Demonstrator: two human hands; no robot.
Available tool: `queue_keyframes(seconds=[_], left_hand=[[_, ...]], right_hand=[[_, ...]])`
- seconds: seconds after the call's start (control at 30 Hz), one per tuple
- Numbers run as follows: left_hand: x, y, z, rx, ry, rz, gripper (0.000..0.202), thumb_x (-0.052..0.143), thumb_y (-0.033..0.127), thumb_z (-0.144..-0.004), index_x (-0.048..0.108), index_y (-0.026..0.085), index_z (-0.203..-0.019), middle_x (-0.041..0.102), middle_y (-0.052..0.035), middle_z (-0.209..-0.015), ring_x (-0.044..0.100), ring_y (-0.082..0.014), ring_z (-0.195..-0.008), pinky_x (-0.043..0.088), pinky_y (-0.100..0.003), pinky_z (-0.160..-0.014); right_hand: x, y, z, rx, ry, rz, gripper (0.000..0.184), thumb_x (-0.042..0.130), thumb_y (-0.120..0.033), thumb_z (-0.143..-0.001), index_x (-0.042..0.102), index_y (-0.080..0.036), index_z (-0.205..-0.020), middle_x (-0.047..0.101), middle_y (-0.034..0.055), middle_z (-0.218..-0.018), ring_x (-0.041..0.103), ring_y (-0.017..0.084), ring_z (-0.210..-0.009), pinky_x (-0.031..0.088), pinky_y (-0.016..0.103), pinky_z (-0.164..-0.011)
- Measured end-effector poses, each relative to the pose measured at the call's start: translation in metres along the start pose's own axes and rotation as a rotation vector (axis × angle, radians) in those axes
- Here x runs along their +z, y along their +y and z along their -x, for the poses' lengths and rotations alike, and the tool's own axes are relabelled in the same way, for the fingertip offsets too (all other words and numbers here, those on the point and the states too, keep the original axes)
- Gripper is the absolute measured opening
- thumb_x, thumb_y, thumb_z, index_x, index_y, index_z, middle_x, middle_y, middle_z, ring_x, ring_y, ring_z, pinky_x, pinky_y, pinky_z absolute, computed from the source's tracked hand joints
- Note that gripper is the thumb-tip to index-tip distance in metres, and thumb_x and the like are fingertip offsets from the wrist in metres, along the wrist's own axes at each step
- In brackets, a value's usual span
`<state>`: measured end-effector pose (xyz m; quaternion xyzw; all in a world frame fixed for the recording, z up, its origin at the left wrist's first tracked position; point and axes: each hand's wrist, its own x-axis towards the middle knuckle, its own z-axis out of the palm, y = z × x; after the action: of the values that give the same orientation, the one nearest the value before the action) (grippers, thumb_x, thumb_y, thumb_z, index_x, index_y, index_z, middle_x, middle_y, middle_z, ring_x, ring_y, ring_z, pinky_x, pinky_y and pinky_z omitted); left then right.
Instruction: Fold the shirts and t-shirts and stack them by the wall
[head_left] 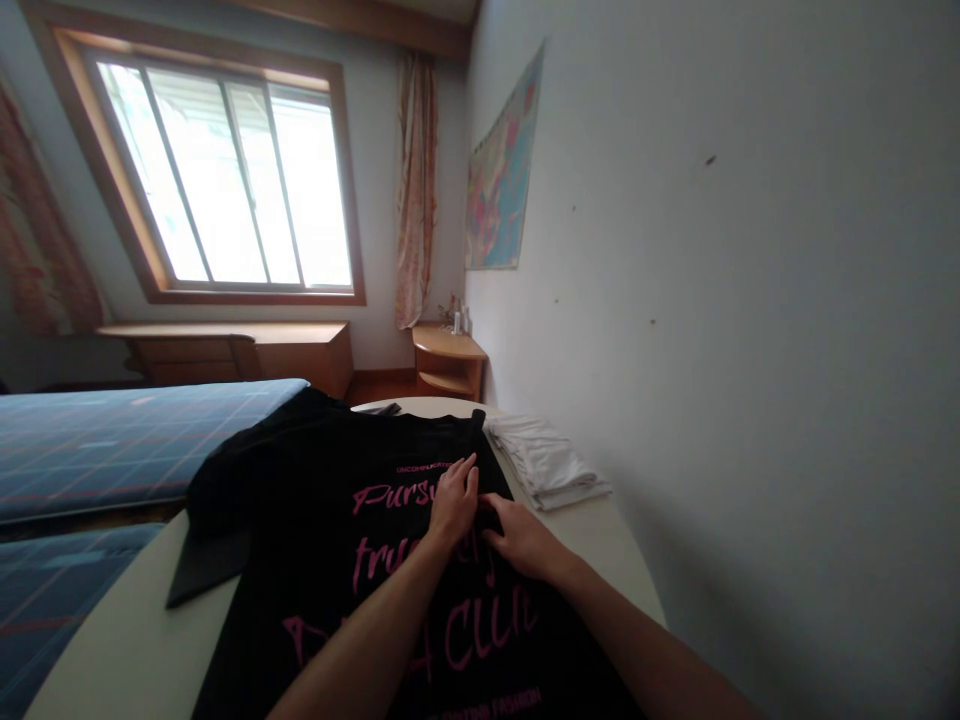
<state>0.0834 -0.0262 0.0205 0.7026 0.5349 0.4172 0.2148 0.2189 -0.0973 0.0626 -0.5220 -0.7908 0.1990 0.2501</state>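
From left: blue checked bedding (150, 440); black T-shirt (330, 530) spread on a pale round table (135, 640), pink lettering uppermost, presumably light, soft and limp, prone to wrinkling, best held by sleeve or side edges; left hand (453, 508) laid on the shirt front, fingers extended, any pinch impossible to tell; right hand (525, 540) just beside, fingers curled at the fabric, grasp likewise unclear; farther right, folded white cloth (551, 465).

Black shirt (311, 480), pink "UNCOMPLICAT…" (421, 468), "Pursu…" (393, 496), "FASHION" (516, 704), others partly covered

2 hands (454, 505), 1 blk tee (322, 540), 1 rnd tbl (127, 640), 1 map (504, 185), 2 curtains (417, 190)
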Motion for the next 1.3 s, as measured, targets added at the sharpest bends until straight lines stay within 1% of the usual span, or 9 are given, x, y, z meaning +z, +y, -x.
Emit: queue_keyframes(seconds=[0.1, 0.23, 0.37, 0.53, 0.67, 0.77, 0.93, 1.17, 1.3], left_hand=[[0.002, 0.001, 0.002, -0.003, 0.017, -0.148, 0.041, 0.048, 0.032, -0.093, 0.062, 0.02, -0.13, 0.053, -0.01, -0.14, 0.048, -0.0255, -0.128, 0.038, -0.038, -0.109], [0.004, 0.0, 0.004, -0.03, -0.019, -0.297, 0.044, 0.052, 0.023, -0.087, 0.062, 0.017, -0.13, 0.052, -0.0122, -0.14, 0.047, -0.0298, -0.127, 0.038, -0.045, -0.107], [0.006, -0.002, 0.001, -0.015, -0.058, -0.301, 0.052, 0.051, 0.015, -0.083, 0.055, 0.01, -0.135, 0.049, -0.0149, -0.144, 0.048, -0.0307, -0.128, 0.039, -0.046, -0.108], [-0.002, -0.007, -0.017, 0.056, -0.084, -0.258, 0.059, 0.046, 0.005, -0.079, 0.052, 0.007, -0.138, 0.047, -0.0144, -0.145, 0.046, -0.0215, -0.133, 0.035, -0.031, -0.114], [-0.019, -0.019, -0.035, 0.074, -0.074, -0.262, 0.062, 0.044, 0.002, -0.077, 0.053, 0.009, -0.138, 0.048, -0.0127, -0.145, 0.047, -0.0209, -0.133, 0.034, -0.033, -0.115], [-0.028, -0.034, -0.036, 0.054, -0.096, -0.29, 0.061, 0.044, -0.002, -0.075, 0.057, 0.01, -0.134, 0.053, -0.0129, -0.141, 0.051, -0.0216, -0.129, 0.035, -0.034, -0.114], [-0.031, -0.051, -0.027, 0.078, -0.15, -0.341, 0.05, 0.048, 0.005, -0.081, 0.062, 0.009, -0.129, 0.055, -0.0135, -0.139, 0.051, -0.0271, -0.128, 0.036, -0.038, -0.113], [-0.036, -0.054, -0.032, 0.106, -0.161, -0.379, 0.054, 0.047, 0.007, -0.082, 0.056, 0.009, -0.135, 0.05, -0.0138, -0.143, 0.048, -0.0253, -0.129, 0.036, -0.035, -0.111], [-0.039, -0.056, -0.026, 0.13, -0.163, -0.401, 0.047, 0.046, 0.016, -0.087, 0.06, 0.012, -0.132, 0.053, -0.0115, -0.141, 0.046, -0.0272, -0.13, 0.035, -0.039, -0.111]], right_hand=[[-0.008, 0.004, 0.016, 0.065, -0.048, 0.069, 0.037, 0.063, -0.02, -0.077, 0.064, -0.018, -0.114, 0.069, 0.0095, -0.111, 0.064, 0.024, -0.104, 0.046, 0.032, -0.091], [-0.021, 0.009, 0.036, 0.204, -0.095, 0.201, 0.031, 0.064, -0.034, -0.079, 0.065, -0.018, -0.107, 0.071, 0.0087, -0.096, 0.065, 0.024, -0.088, 0.045, 0.031, -0.077], [-0.031, 0.004, 0.052, 0.225, -0.17, 0.189, 0.029, 0.062, -0.033, -0.082, 0.065, -0.018, -0.106, 0.07, 0.0087, -0.096, 0.064, 0.023, -0.085, 0.044, 0.03, -0.075], [-0.042, -0.025, 0.057, 0.173, -0.226, -0.037, 0.048, 0.06, -0.037, -0.084, 0.059, -0.015, -0.126, 0.065, 0.0131, -0.12, 0.062, 0.025, -0.105, 0.045, 0.033, -0.092], [-0.039, -0.051, 0.059, 0.162, -0.268, -0.189, 0.063, 0.062, -0.04, -0.084, 0.049, -0.015, -0.14, 0.064, 0.0108, -0.119, 0.062, 0.021, -0.103, 0.047, 0.029, -0.09], [-0.028, -0.06, 0.061, 0.12, -0.395, -0.191, 0.067, 0.065, -0.039, -0.081, 0.049, -0.015, -0.141, 0.066, 0.0095, -0.115, 0.063, 0.019, -0.095, 0.048, 0.026, -0.082], [-0.01, -0.063, 0.057, 0.062, -0.481, -0.048, 0.055, 0.067, -0.039, -0.077, 0.064, -0.016, -0.126, 0.07, 0.0079, -0.1, 0.063, 0.019, -0.084, 0.045, 0.023, -0.071], [-0.009, -0.074, 0.043, -0.043, -0.471, -0.08, 0.036, 0.056, -0.041, -0.087, 0.071, -0.018, -0.111, 0.071, 0.0027, -0.084, 0.059, 0.013, -0.068, 0.038, 0.02, -0.059], [-0.005, -0.062, 0.027, 0.044, -0.532, 0.0, 0.036, 0.045, -0.037, -0.093, 0.074, -0.017, -0.087, 0.068, 0.0019, -0.069, 0.057, 0.01, -0.055, 0.035, 0.02, -0.053]])
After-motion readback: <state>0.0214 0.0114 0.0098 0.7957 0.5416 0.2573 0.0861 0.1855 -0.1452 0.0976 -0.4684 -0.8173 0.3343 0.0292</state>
